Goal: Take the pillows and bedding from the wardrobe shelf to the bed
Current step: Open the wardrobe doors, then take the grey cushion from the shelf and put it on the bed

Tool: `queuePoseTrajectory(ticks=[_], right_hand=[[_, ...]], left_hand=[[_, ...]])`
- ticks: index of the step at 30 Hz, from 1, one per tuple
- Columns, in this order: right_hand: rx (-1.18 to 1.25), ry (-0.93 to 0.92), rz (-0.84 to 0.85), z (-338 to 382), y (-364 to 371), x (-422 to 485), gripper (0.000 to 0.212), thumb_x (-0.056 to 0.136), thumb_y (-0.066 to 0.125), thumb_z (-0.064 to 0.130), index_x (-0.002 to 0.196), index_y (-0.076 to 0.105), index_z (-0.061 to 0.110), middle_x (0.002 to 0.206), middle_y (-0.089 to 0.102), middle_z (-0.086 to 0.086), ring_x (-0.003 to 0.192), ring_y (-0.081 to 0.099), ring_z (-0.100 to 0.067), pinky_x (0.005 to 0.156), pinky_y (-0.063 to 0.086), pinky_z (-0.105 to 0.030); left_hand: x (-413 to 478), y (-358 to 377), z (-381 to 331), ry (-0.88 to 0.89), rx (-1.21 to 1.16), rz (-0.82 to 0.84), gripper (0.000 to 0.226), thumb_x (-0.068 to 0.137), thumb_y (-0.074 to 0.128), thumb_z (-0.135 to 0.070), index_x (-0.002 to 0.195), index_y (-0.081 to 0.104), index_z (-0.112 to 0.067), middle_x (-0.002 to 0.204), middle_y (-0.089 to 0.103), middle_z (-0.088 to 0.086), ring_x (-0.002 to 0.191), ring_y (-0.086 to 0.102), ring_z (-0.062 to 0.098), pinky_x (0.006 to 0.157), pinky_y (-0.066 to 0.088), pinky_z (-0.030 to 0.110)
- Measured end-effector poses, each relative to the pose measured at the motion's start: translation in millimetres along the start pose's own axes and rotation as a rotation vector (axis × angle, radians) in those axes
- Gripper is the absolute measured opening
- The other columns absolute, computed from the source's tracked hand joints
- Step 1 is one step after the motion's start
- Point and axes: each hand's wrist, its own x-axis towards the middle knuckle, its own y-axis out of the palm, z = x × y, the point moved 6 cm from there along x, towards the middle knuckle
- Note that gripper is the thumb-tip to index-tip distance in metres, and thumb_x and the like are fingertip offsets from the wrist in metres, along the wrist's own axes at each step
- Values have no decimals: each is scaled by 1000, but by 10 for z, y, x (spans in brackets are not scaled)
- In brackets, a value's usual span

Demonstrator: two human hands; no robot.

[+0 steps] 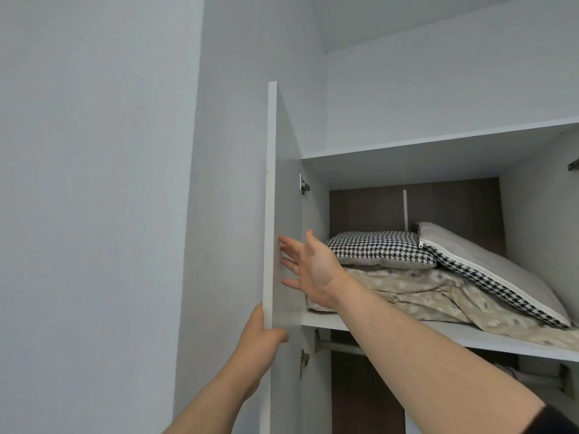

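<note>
Two houndstooth pillows lie on the wardrobe shelf (470,336): one flat (379,249), the other tilted with a white zip and grey back (488,270). Both rest on crumpled beige patterned bedding (438,299). The left upper wardrobe door (283,214) stands open, edge toward me. My left hand (260,343) grips the door's lower edge, thumb on the inner face. With straight fingers, my right hand (308,267) presses on the door's inner face, just left of the pillows.
The wardrobe's top panel (438,142) runs above the shelf, with a bare wall behind. Below the shelf a metal hanging rail (341,346) crosses the dark lower compartment. A plain grey wall (94,183) fills the left side.
</note>
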Motion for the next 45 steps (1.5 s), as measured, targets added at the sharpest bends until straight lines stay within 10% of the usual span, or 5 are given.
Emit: queuePoseTrajectory(ticks=[16, 21, 45], right_hand=[[-6, 29, 2, -116, 305, 261, 73, 95, 12, 64, 149, 35, 20, 158, 28, 1, 145, 25, -19, 113, 23, -52], [14, 7, -61, -51, 91, 172, 72, 96, 14, 64, 146, 39, 20, 159, 27, -5, 146, 23, -24, 114, 25, -55], [-349, -153, -830, 848, -3471, -1605, 43, 102, 34, 40, 128, 51, 10, 134, 49, -15, 118, 49, -30, 99, 43, -44]], left_hand=[[-157, -477, 0, 25, 5, -68, 46, 78, 54, -7, 121, 58, -25, 106, 72, -11, 98, 67, 8, 90, 53, 32], [-188, -483, -493, 299, 170, -262, 61, 91, 54, -18, 148, 34, -25, 141, 37, -18, 136, 32, 2, 114, 26, 26], [1202, 2260, -1247, 403, -138, -38, 47, 101, 41, -28, 145, 40, -12, 151, 40, 2, 133, 36, 11, 103, 25, 24]])
